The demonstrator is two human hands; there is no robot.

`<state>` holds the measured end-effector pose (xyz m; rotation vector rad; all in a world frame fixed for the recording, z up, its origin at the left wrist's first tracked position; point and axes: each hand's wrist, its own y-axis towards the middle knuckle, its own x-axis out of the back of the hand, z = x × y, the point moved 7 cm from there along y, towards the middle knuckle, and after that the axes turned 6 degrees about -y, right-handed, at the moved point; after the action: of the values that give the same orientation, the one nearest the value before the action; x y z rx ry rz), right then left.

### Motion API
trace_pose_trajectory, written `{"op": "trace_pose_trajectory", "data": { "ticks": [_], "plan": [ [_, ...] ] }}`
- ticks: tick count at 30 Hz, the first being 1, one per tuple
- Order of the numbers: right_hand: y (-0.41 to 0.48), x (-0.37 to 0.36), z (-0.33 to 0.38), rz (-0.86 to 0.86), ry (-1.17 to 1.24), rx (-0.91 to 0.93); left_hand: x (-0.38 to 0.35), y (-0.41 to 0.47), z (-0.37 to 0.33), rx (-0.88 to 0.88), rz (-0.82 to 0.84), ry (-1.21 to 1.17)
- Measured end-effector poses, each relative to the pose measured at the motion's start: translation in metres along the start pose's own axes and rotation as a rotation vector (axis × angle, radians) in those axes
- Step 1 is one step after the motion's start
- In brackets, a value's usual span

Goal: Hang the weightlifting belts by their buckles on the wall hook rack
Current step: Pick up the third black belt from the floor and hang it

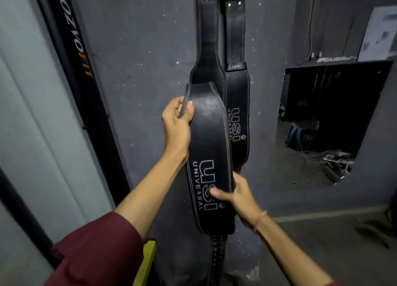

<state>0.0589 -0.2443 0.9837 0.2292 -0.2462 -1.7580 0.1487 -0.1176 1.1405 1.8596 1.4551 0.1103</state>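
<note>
Black belt (211, 148) with pale stitching and lettering, dark grey wall (150, 70), maroon sleeve (96, 253)

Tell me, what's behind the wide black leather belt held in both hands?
Against the grey wall hang two more black leather belts: a stitched belt directly behind and a logo belt to its right. The held belt covers the stitched belt's lower part.

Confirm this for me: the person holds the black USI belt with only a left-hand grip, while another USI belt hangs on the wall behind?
Not quite. The head view shows two: the left-hand grip holds the black USI belt at its upper edge, the right-hand grip lower down by the logo. Behind, another USI belt does hang on the wall.
</note>
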Motion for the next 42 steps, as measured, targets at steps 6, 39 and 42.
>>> {"op": "trace_pose_trajectory", "data": {
  "ticks": [6, 39, 42],
  "plan": [
    [-0.016, -0.005, -0.027, 0.049, -0.04, -0.085, 0.003, -0.005, 0.003, -0.043, 0.02, 0.064],
    [0.052, 0.001, 0.133, -0.052, 0.026, 0.263, -0.024, -0.012, 0.013, 0.251, 0.183, 0.282],
    [0.047, -0.002, 0.13, 0.029, -0.002, 0.258, -0.03, 0.008, 0.017, 0.56, 0.25, 0.115]
  ]
}}
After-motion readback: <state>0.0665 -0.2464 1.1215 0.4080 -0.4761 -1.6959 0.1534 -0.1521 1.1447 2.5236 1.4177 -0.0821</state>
